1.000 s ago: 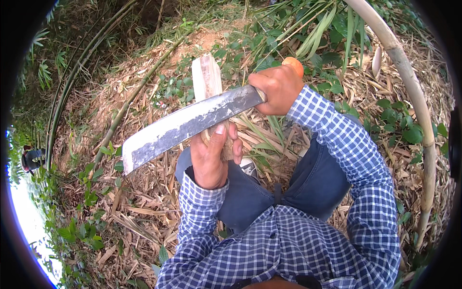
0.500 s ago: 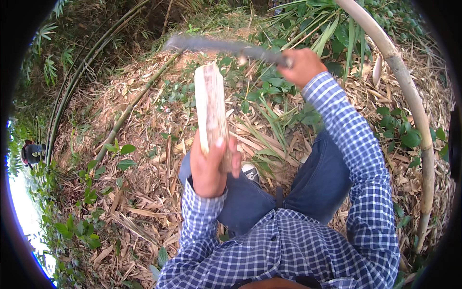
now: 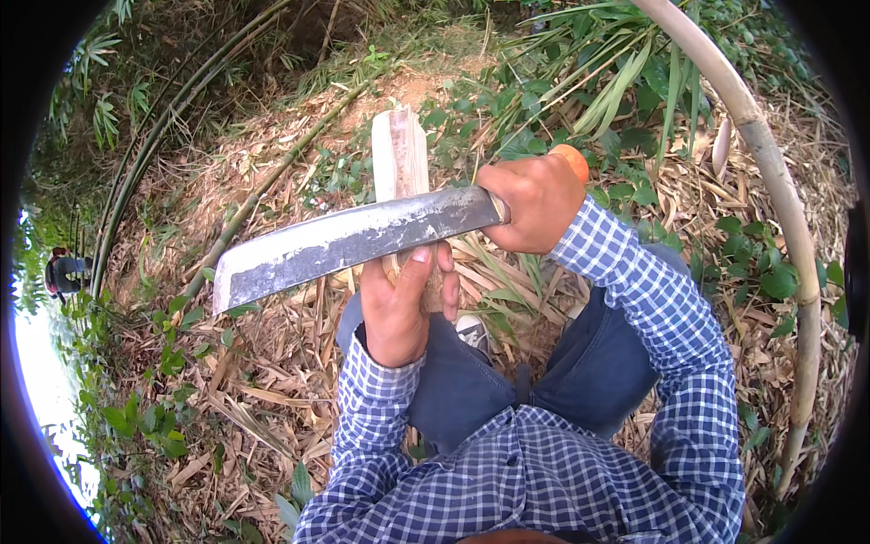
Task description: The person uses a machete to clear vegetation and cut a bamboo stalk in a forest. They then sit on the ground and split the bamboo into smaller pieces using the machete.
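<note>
1. Left hand (image 3: 396, 313): closed on the lower part of a split piece of wood (image 3: 401, 163). The thumb lies along the near face, pointing up the piece; fingertips (image 3: 449, 288) show at its right side, curled round from behind. The grip is only partly visible.

2. Piece of wood: held roughly upright in the view, in front of the person's legs. Its pale upper portion stands clear beyond the fingers, with a brownish strip down the middle of the face. The lower end sits within the left hand.

3. Right hand (image 3: 535, 201): clenched around the handle of a machete (image 3: 344, 249). The fingers wrap the grip fully; a rounded orange handle end (image 3: 573, 161) projects past the hand on the side away from the blade.

4. Machete blade: broad, grey and worn, extending leftward from the right fist and sloping down to a blunt tip. It crosses in front of the wood, directly above the left thumb tip. Contact between blade and wood, or blade and thumb, cannot be determined.

5. Surroundings: dark blue trousers (image 3: 462, 390) and one shoe (image 3: 470, 331) are visible below the hands. Dry leaves (image 3: 263, 399) cover the ground. A curved pole (image 3: 778, 172) stands at right, well apart from both hands.
</note>
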Action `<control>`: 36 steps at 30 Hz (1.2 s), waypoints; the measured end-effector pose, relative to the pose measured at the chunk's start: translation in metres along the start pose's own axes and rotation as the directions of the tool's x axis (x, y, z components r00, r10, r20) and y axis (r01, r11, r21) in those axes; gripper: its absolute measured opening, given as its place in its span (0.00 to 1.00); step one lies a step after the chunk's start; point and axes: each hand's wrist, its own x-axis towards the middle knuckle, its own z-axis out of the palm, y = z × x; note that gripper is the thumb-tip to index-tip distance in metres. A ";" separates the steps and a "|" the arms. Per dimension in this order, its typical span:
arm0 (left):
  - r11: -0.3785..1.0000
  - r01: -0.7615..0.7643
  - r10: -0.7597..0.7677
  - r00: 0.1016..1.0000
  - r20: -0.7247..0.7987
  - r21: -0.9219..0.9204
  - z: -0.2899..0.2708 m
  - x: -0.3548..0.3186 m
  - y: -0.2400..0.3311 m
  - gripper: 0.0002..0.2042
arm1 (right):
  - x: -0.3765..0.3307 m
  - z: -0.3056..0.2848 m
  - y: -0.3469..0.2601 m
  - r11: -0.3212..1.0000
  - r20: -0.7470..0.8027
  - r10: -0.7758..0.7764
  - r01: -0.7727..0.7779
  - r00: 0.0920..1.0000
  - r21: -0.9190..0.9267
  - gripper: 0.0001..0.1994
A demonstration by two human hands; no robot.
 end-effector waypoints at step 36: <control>1.000 -0.010 0.010 0.999 -0.035 0.006 -0.005 -0.005 0.010 0.14 | 0.000 -0.008 0.016 0.994 -0.007 0.110 -0.110 0.994 -0.020 0.08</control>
